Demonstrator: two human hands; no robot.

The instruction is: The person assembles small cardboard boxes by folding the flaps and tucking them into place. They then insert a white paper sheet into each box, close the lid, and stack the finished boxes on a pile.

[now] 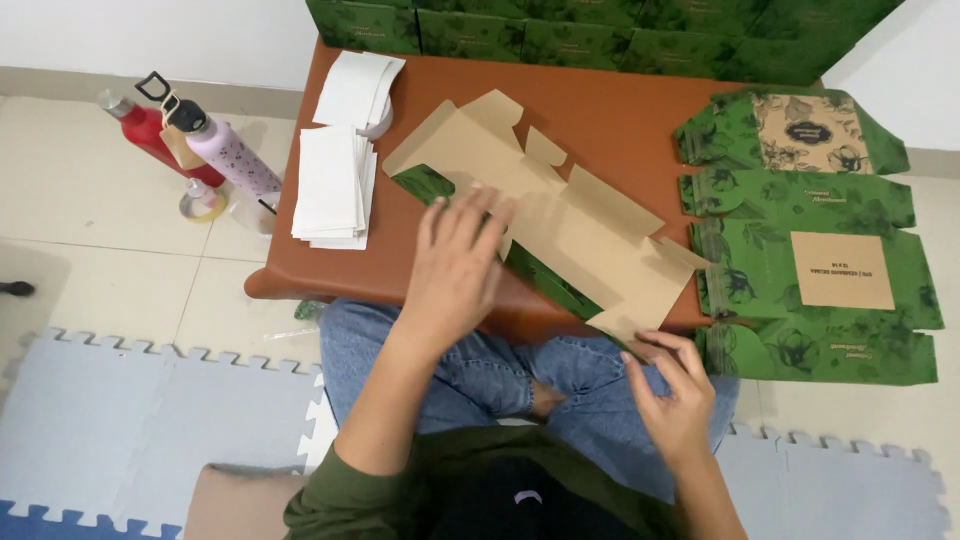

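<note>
A flat unfolded cardboard box blank (560, 220), brown side up with green print underneath, lies slanted across the low brown table (610, 120). My left hand (455, 265) presses flat on its middle, fingers spread. My right hand (672, 390) pinches the blank's near right flap at the table's front edge. My legs in blue jeans are crossed under the table.
A stack of green printed box blanks (810, 240) lies at the table's right. Two piles of white paper sheets (335, 185) sit at the left. Folded green boxes (590, 35) line the back. Two bottles (215, 145) stand on the floor at left. Grey foam mats cover the floor.
</note>
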